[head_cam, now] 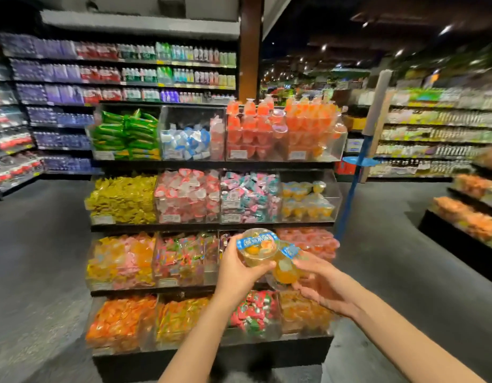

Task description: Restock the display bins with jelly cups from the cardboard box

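Now both hands are loaded: the left hand (239, 275) grips a jelly cup (257, 247) with its fingers curled round the wall, printed foil lid tilted toward the camera, while the right hand (319, 283) holds a second cup (286, 268) just beside it at four o'clock. The matching bin (308, 200), clear acrylic and only part full of orange-yellow cups, sits at about one o'clock, up and away from the hands, nearer the right hand. The cups are smooth, rigid, round plastic, tapering downward. No cardboard box is in view.
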`<state>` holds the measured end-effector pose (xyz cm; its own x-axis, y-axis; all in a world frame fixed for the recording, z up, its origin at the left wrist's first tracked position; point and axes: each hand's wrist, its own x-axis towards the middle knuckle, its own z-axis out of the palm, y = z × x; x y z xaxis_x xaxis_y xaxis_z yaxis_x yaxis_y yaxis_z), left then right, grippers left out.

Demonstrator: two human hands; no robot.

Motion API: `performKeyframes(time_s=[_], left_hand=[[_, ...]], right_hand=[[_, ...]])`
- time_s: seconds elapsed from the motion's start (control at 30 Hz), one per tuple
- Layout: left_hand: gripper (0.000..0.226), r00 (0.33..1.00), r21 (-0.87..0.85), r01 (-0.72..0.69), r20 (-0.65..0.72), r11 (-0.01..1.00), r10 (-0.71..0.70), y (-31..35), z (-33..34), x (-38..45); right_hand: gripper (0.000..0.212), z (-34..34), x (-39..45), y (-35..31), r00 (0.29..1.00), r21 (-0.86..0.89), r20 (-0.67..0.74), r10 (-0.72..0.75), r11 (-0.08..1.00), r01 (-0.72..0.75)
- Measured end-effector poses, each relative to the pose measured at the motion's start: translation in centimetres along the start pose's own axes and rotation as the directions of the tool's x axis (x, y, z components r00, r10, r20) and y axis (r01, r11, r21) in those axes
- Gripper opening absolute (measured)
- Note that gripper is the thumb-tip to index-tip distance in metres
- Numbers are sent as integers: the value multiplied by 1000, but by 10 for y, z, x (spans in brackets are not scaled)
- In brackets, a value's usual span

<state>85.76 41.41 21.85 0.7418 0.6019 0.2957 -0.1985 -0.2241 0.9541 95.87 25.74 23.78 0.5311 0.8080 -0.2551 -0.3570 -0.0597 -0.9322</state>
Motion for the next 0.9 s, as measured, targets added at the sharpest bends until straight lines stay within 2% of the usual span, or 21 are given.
performKeyframes(time_s=[0.07,0.2,0.37,0.5,0.63,0.73,0.83,0.9], left_hand=[[61,1000,-19,9,14,1000,-8,-5,29,24],[62,999,38,14,47,999,-15,-19,72,67],[64,996,105,22,86,994,-31,-47,109,134],[63,994,95,37,101,995,-47,-73,136,194],[63,990,85,63,124,994,-74,-111,159,258],[64,983,99,88,155,991,-102,-132,171,300],[73,976,41,168,134,985,-172,-152,181,341],[75,976,49,179,113,983,-184,-166,188,361]], right_hand=[[63,-33,7,-10,1000,-51,3,-17,999,18],[61,-80,34,-29,997,-70,-69,-40,997,35],[65,-132,90,-45,978,-298,-174,-112,953,56],[52,-168,139,-57,951,-362,-261,-163,930,59],[80,-210,201,-75,931,-508,-305,-201,861,19],[74,-243,246,-93,930,-561,-298,-213,828,10],[74,-280,288,-108,893,-674,-348,-286,738,-26],[77,-304,314,-115,876,-677,-392,-282,733,-68]])
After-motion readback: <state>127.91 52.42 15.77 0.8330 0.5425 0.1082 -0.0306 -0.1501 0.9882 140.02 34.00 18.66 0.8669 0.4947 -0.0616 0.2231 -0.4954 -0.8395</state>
